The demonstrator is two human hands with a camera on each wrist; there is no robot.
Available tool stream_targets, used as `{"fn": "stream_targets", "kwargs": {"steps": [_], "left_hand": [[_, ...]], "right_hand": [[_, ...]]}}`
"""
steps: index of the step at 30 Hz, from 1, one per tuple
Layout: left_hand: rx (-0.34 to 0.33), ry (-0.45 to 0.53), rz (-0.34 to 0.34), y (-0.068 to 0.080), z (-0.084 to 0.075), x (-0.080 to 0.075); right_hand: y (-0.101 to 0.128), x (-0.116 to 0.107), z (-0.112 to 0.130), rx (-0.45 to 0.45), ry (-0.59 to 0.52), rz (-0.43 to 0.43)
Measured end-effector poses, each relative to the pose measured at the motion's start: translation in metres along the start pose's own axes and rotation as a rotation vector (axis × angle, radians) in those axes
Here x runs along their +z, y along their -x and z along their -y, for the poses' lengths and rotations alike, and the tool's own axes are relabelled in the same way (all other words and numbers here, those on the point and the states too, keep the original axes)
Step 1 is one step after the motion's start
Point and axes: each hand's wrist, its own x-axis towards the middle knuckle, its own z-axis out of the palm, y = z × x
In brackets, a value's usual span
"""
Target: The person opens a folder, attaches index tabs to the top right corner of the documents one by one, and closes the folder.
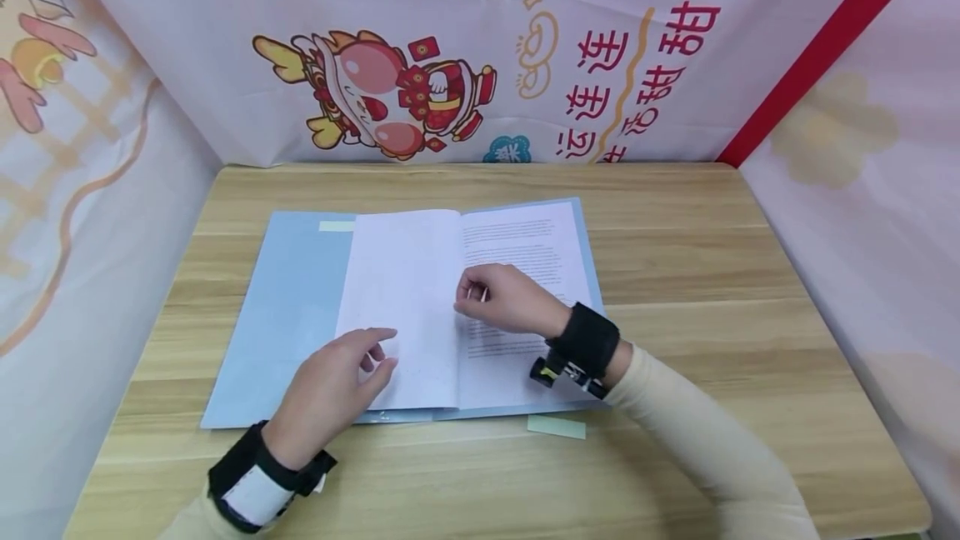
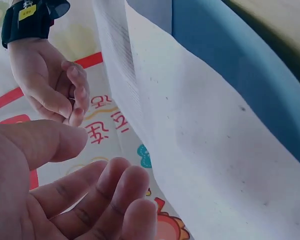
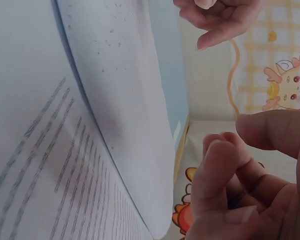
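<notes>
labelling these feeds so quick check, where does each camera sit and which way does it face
Head: worn on the head, facing forward and down at the open blue folder; left hand, right hand and sleeves show.
Left wrist: on that wrist, facing the white left page and patterned backdrop; left hand near, right hand beyond.
Right wrist: on that wrist, facing the printed right page and the white left page; right hand near, left hand beyond.
Shared: both wrist views show both hands.

Soft, even light brightens the head view, with a faint shadow on the table [image 1: 750,340] toward five o'clock and tiny glints on the folder [image 1: 288,307] near seven, while both wrist views look dimmer, print [image 3: 85,165] at eight o'clock smeared.
</notes>
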Motion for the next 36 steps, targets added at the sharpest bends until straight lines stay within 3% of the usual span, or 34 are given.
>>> {"fn": "stream_targets", "kwargs": {"steps": [11,21,29,33,36], "left_hand": [[0.204,0.028,-0.034,-0.007,-0.025,0.01],[0.37,0.02,0.056,-0.016,-0.051,0.02],[0.484,0.007,0.115,-0.017,-0.062,0.037],[0.506,-0.04,0.14,-0.017,-0.063,0.047],[0.483,-0.094,0.173,-0.018,-0.062,0.052]], "right_hand": [[0.058,-0.015,-0.014,-0.032,0.005,-0.004],[0.106,-0.018,-0.034,-0.025,0.016,-0.004],[0.139,-0.015,-0.046,0.048,0.008,0.076],[0.151,-0.011,-0.051,0.077,0.023,0.119],[0.155,-0.007,-0.054,0.094,0.052,0.142]]}}
